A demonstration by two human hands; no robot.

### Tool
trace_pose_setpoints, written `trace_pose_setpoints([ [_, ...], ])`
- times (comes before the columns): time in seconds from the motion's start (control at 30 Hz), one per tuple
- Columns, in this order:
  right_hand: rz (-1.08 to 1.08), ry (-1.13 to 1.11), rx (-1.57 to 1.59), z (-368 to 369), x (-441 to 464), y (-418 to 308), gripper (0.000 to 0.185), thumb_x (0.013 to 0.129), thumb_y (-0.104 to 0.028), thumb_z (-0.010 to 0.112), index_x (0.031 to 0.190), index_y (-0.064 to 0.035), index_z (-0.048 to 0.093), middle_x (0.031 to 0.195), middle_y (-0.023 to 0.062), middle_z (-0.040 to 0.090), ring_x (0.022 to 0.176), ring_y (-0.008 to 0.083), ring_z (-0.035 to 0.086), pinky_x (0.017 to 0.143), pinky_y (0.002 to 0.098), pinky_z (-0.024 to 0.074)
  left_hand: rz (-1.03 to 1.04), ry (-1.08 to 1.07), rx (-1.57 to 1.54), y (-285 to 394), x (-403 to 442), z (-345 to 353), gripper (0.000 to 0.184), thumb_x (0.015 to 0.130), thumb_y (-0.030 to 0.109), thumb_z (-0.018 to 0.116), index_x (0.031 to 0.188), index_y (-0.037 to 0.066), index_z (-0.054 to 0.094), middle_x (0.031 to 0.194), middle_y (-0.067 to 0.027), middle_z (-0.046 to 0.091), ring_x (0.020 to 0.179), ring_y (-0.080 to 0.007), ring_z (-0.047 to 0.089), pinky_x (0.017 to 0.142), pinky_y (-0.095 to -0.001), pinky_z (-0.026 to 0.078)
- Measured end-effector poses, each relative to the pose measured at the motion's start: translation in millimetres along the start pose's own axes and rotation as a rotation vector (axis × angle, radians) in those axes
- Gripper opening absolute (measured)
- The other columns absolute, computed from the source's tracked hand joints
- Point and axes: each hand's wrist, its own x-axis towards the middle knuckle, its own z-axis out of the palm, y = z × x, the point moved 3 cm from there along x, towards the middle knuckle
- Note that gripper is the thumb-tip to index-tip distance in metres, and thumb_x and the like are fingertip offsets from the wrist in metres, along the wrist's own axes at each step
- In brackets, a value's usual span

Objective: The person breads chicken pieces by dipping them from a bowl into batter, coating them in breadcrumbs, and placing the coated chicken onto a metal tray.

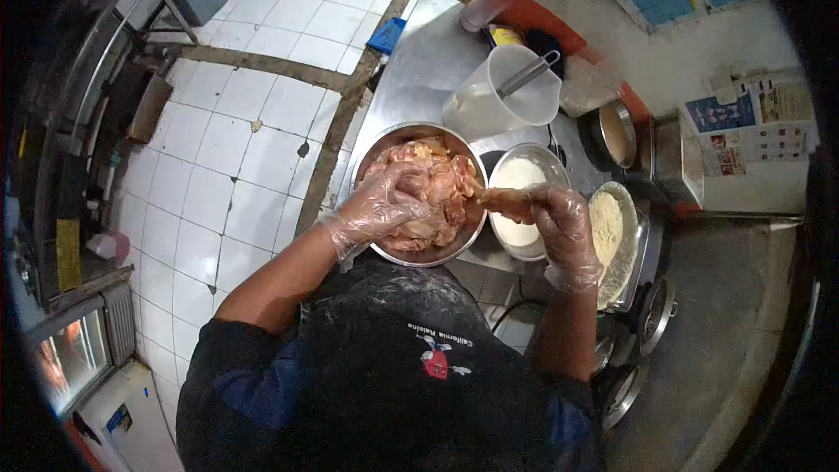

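A steel bowl full of raw meat pieces stands at the counter's near edge. My left hand, in a clear plastic glove, rests on the meat with its fingers apart. My right hand, gloved too, is closed on a piece of meat above the bowl of white liquid. The inner end of that piece reaches the rim of the meat bowl. Right of my right hand lies a wide bowl of pale flour, partly hidden by the glove.
A clear plastic jug with a metal-handled tool stands behind the bowls on the steel counter. A pan sits at the back right. Round metal pans or strainers are at the lower right. White floor tiles spread to the left.
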Motion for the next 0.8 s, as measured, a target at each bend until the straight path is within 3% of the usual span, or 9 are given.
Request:
trace_pose_setpoints([
  [0.13, 0.221, -0.044, -0.076, -21, 5, 52, 0.014, 0.086, 0.011, 0.059, 0.092, 0.0028, 0.069, 0.086, 0.0106, 0.070, 0.078, 0.0169, 0.066, 0.071, 0.0308, 0.0531, 0.014, -0.029, -0.133, -14, 1, -4, 0.065, 0.092, 0.010, 0.073, 0.146, 0.002, 0.039, 0.130, -0.0167, 0.058, 0.118, -0.0246, 0.064, 0.093, -0.0348, 0.058],
  [0.23, -0.005, -0.046, -0.980, -13, -1, 108, 0.011, 0.091, -0.001, 0.062, 0.093, -0.0020, 0.073, 0.088, 0.0138, 0.072, 0.074, 0.0245, 0.068, 0.070, 0.0358, 0.0560, 0.043, -0.028, -0.173, -21, 0, -4, 0.062, 0.090, 0.010, 0.074, 0.144, 0.004, 0.044, 0.131, -0.0154, 0.056, 0.119, -0.0242, 0.061, 0.095, -0.0349, 0.057],
  [0.4, -0.051, -0.155, -1.179, 24, -32, 197, 0.010, 0.091, -0.007, 0.062, 0.092, -0.0066, 0.072, 0.088, 0.0145, 0.069, 0.080, 0.0293, 0.068, 0.074, 0.0393, 0.0578, 0.077, -0.056, -0.191, -24, 0, -5, 0.059, 0.090, 0.007, 0.073, 0.142, 0.003, 0.046, 0.132, -0.0151, 0.055, 0.118, -0.0246, 0.061, 0.095, -0.0347, 0.057],
  [0.43, -0.227, -0.128, -1.465, 27, -39, 174, 0.013, 0.087, -0.002, 0.059, 0.092, -0.0017, 0.072, 0.086, 0.0151, 0.069, 0.082, 0.0296, 0.068, 0.075, 0.0410, 0.0557, 0.072, -0.040, -0.142, -18, -3, -4, 0.057, 0.091, 0.008, 0.072, 0.142, 0.004, 0.046, 0.132, -0.0149, 0.055, 0.118, -0.0241, 0.062, 0.096, -0.0342, 0.057],
  [0.47, -0.231, -0.129, -1.465, 26, -42, 176, 0.013, 0.087, -0.002, 0.059, 0.092, -0.0017, 0.072, 0.086, 0.0151, 0.069, 0.082, 0.0296, 0.068, 0.075, 0.0410, 0.0557, 0.065, -0.024, -0.094, -14, -5, -4, 0.055, 0.092, 0.008, 0.071, 0.141, 0.004, 0.047, 0.131, -0.0147, 0.056, 0.117, -0.0237, 0.062, 0.096, -0.0337, 0.057],
  [0.53, 0.021, -0.120, -0.454, 20, -41, 172, 0.007, 0.086, 0.000, 0.065, 0.089, -0.0012, 0.072, 0.089, 0.0128, 0.072, 0.083, 0.0269, 0.070, 0.076, 0.0393, 0.0562, 0.043, -0.022, -0.067, -11, -7, -5, 0.054, 0.093, 0.009, 0.070, 0.141, 0.003, 0.047, 0.130, -0.0144, 0.057, 0.117, -0.0230, 0.062, 0.095, -0.0329, 0.057],
  [0.67, 0.353, 0.145, -0.066, -2, -53, 186, 0.006, 0.083, 0.001, 0.072, 0.089, -0.0003, 0.072, 0.080, 0.0132, 0.071, 0.074, 0.0277, 0.070, 0.071, 0.0403, 0.0572, 0.043, -0.045, -0.114, -17, -4, -5, 0.052, 0.095, 0.011, 0.069, 0.140, 0.002, 0.046, 0.126, -0.0141, 0.060, 0.116, -0.0210, 0.063, 0.094, -0.0314, 0.057],
  [0.73, 0.319, 0.239, -0.050, -4, -50, 200, 0.005, 0.085, -0.005, 0.072, 0.089, -0.0030, 0.073, 0.079, 0.0150, 0.071, 0.074, 0.0311, 0.070, 0.071, 0.0408, 0.0577, 0.042, -0.055, -0.114, -14, -5, -4, 0.051, 0.095, 0.011, 0.068, 0.140, 0.002, 0.047, 0.126, -0.0138, 0.060, 0.115, -0.0206, 0.063, 0.093, -0.0314, 0.057],
  [0.8, 0.266, 0.137, -0.644, -4, -46, 202, 0.011, 0.087, -0.015, 0.071, 0.089, -0.0050, 0.073, 0.082, 0.0173, 0.071, 0.077, 0.0325, 0.071, 0.072, 0.0409, 0.0576, 0.044, -0.065, -0.113, -14, -5, -5, 0.050, 0.095, 0.011, 0.068, 0.140, 0.002, 0.047, 0.125, -0.0135, 0.060, 0.115, -0.0203, 0.063, 0.093, -0.0315, 0.058],
])
